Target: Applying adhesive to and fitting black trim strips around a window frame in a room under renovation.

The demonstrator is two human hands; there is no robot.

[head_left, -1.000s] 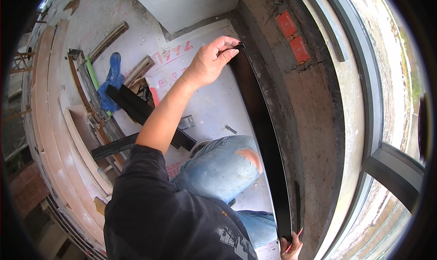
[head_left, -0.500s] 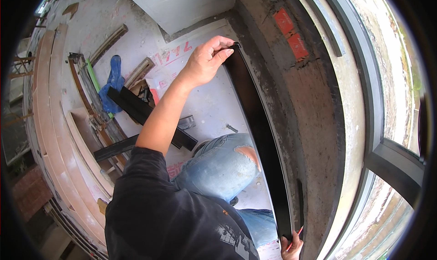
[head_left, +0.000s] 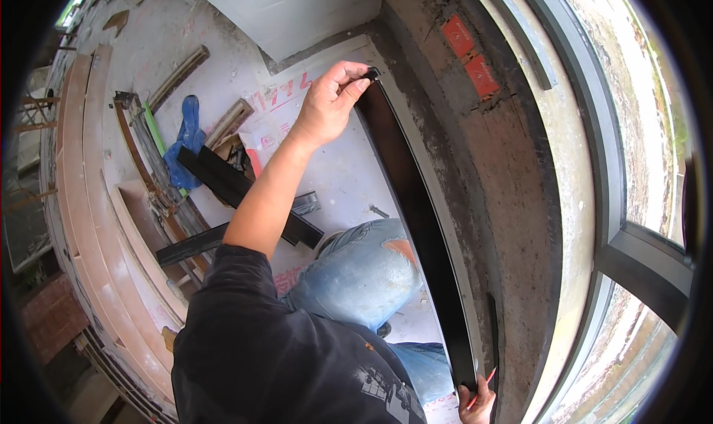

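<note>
A long black strip (head_left: pixel 416 209) stands on edge along the foot of a rough concrete wall (head_left: pixel 512 179). My left hand (head_left: pixel 327 108) is stretched out and pinches the strip's far top end. At the bottom edge of the view, my right hand (head_left: pixel 475 405) grips the strip's near end, with a thin red pencil-like stick (head_left: pixel 483 385) between the fingers. I am kneeling, and my knee in torn blue jeans (head_left: pixel 371 264) rests on the white floor sheet just left of the strip.
Two more black strips (head_left: pixel 238 190) lie crossed on the floor to the left, beside a blue cloth (head_left: pixel 186 138) and wooden boards (head_left: pixel 96 201). A dark window frame (head_left: pixel 639 261) runs above the wall. Red bricks (head_left: pixel 471 53) show in the concrete.
My left hand and the strip's far end have shifted slightly to the left in the view. The right hand has stayed at the near end.
</note>
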